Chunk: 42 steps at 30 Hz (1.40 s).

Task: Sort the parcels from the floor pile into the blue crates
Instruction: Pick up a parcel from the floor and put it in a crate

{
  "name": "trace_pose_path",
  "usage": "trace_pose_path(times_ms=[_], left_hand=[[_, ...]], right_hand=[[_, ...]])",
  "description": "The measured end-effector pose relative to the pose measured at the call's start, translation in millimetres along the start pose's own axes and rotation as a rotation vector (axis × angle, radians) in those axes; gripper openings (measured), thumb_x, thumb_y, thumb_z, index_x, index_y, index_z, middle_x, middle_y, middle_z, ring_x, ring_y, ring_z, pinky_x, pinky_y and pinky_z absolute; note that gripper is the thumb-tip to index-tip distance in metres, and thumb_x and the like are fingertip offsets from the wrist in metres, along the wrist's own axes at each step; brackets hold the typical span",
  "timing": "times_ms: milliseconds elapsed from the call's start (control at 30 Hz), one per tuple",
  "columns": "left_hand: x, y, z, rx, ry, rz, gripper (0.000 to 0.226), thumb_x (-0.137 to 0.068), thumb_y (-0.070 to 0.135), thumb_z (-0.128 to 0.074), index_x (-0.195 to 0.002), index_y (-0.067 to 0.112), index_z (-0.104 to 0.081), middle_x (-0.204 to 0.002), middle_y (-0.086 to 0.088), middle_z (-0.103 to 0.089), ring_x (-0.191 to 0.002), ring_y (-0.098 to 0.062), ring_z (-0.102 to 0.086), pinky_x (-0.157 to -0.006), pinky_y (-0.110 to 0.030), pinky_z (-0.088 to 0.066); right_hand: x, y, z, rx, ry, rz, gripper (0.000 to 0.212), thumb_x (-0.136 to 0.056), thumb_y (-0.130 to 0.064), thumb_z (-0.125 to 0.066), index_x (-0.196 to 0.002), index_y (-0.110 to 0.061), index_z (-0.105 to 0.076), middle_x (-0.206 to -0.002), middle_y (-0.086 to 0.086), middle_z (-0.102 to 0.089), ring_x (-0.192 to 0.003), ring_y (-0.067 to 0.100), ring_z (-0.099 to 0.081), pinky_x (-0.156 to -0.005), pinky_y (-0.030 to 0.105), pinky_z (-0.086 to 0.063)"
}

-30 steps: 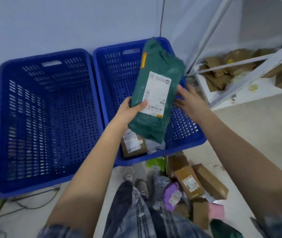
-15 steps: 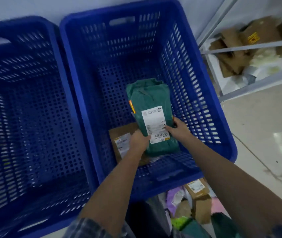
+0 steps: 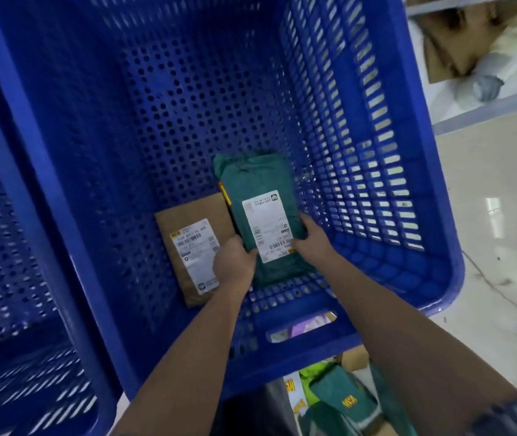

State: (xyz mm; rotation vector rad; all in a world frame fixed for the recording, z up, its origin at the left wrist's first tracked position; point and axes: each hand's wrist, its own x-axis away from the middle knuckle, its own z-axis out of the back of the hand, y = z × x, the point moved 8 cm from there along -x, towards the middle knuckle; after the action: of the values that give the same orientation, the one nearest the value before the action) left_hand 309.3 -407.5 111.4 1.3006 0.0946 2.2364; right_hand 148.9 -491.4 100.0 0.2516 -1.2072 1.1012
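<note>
**Green parcel down in the right-hand crate**

Pale, glossy tiled floor (image 3: 502,247) on the right, with a metal shelf (image 3: 487,111) behind it holding crumpled cardboard (image 3: 449,51) and wrapping. Two blue perforated crates sit side by side; the right crate (image 3: 433,215) fills most of the view, the left crate (image 3: 14,278) is cut off at the edge. At the bottom, more parcels from the floor pile (image 3: 345,401) peek out past the crate's near wall. Inside the right crate, the green parcel (image 3: 260,184) lies label-up on the bottom, touching a brown cardboard parcel (image 3: 194,243) on its left. The left hand (image 3: 233,262) grips the green parcel's near-left edge, the right hand (image 3: 309,239) curls around its right edge.
</note>
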Motion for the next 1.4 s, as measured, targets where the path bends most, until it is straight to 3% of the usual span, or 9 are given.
trace_pose_path(times_ms=[267,367,533,667,767,933,1067,1233,1400], left_hand=[[-3.6,-5.1,0.1,-0.363,-0.033,0.068,0.033,-0.09,0.043,-0.055,-0.086,0.011,-0.062,-0.088,-0.008,-0.066,-0.081,-0.026,-0.065,-0.056,-0.027,-0.041],[12.0,-14.7,-12.5,0.273,-0.177,0.3,0.039,-0.095,0.028,-0.049,-0.071,0.001,-0.064,-0.062,-0.009,-0.065,-0.056,-0.024,-0.062,-0.055,-0.032,-0.052],[69.1,-4.1,-7.3,0.705,-0.269,0.435,0.038,-0.097,0.022,-0.047,-0.067,0.003,-0.062,-0.038,0.0,-0.06,-0.034,-0.013,-0.056,-0.04,-0.019,-0.043],[114.4,6.2,2.0,0.81,-0.393,0.459,0.016,-0.099,0.016,-0.044,-0.107,0.006,-0.054,-0.091,-0.01,-0.069,-0.058,-0.019,-0.066,-0.037,-0.02,-0.051],[124.5,21.6,20.8,0.841,-0.312,0.331,0.024,-0.098,0.007,-0.044,-0.12,0.003,-0.053,-0.108,-0.018,-0.062,-0.073,-0.026,-0.062,-0.045,-0.024,-0.055],[147.5,64.7,64.2,1.017,-0.186,0.05,0.013,-0.095,0.012,-0.049,-0.096,0.005,-0.061,-0.082,-0.011,-0.067,-0.066,-0.02,-0.065,-0.049,-0.024,-0.055],[184.1,81.7,61.0,0.847,-0.271,-0.176,0.018,-0.096,0.01,-0.044,-0.09,0.005,-0.061,-0.07,-0.011,-0.062,-0.042,-0.011,-0.062,-0.042,-0.02,-0.052],[261.5,63.2,28.4,0.426,-0.362,-0.462,0.02,-0.098,0.007,-0.034,-0.102,0.009,-0.053,-0.069,-0.007,-0.058,-0.032,-0.002,-0.053,-0.036,-0.016,-0.045],[310.2,8.4,-34.3,0.045,-0.522,-0.34,0.009,-0.098,0.013,-0.037,-0.102,0.012,-0.046,-0.071,-0.006,-0.055,-0.043,-0.015,-0.056,-0.035,-0.019,-0.042]], right_hand=[[-1.4,14.7,-16.4,0.466,-0.055,-0.136,0.052,-0.095,-0.032,-0.049,-0.136,-0.002,-0.034,-0.132,0.018,-0.052,-0.12,0.032,-0.051,-0.091,0.038,-0.045],[14.3,14.3,-12.5,0.422,-0.072,-0.217,0.05,-0.094,-0.032,-0.05,-0.13,0.0,-0.038,-0.129,0.017,-0.052,-0.118,0.032,-0.051,-0.09,0.036,-0.044],[77.1,-14.9,7.0,-0.488,0.085,-0.242,0.016,-0.092,-0.016,-0.046,-0.084,-0.003,-0.05,-0.081,0.012,-0.044,-0.099,0.025,-0.06,-0.087,0.049,-0.05],[146.7,-41.3,43.7,-1.137,0.128,0.024,0.014,-0.093,-0.009,-0.048,-0.09,-0.007,-0.061,-0.074,0.008,-0.07,-0.071,0.02,-0.069,-0.069,0.032,-0.059],[183.0,-35.4,71.8,-1.421,0.123,0.051,0.013,-0.091,-0.008,-0.049,-0.086,-0.009,-0.061,-0.066,0.005,-0.072,-0.06,0.015,-0.069,-0.056,0.024,-0.056],[228.7,24.3,87.6,-1.847,0.149,-0.058,0.019,-0.092,-0.011,-0.042,-0.08,-0.01,-0.056,-0.062,0.002,-0.066,-0.06,0.012,-0.058,-0.049,0.017,-0.052],[274.0,95.1,71.3,-1.601,0.316,-0.13,0.022,-0.094,-0.011,-0.04,-0.074,-0.011,-0.048,-0.045,0.0,-0.055,-0.051,0.01,-0.046,-0.049,0.017,-0.046],[348.9,207.7,12.5,-0.535,0.4,-0.315,0.011,-0.09,-0.023,-0.051,-0.092,-0.011,-0.053,-0.076,0.01,-0.053,-0.064,0.023,-0.055,-0.06,0.029,-0.048],[426.1,296.7,-67.2,-0.498,0.374,-0.448,0.025,-0.093,-0.02,-0.048,-0.07,-0.013,-0.038,-0.065,0.009,-0.046,-0.051,0.018,-0.042,-0.046,0.026,-0.035]])
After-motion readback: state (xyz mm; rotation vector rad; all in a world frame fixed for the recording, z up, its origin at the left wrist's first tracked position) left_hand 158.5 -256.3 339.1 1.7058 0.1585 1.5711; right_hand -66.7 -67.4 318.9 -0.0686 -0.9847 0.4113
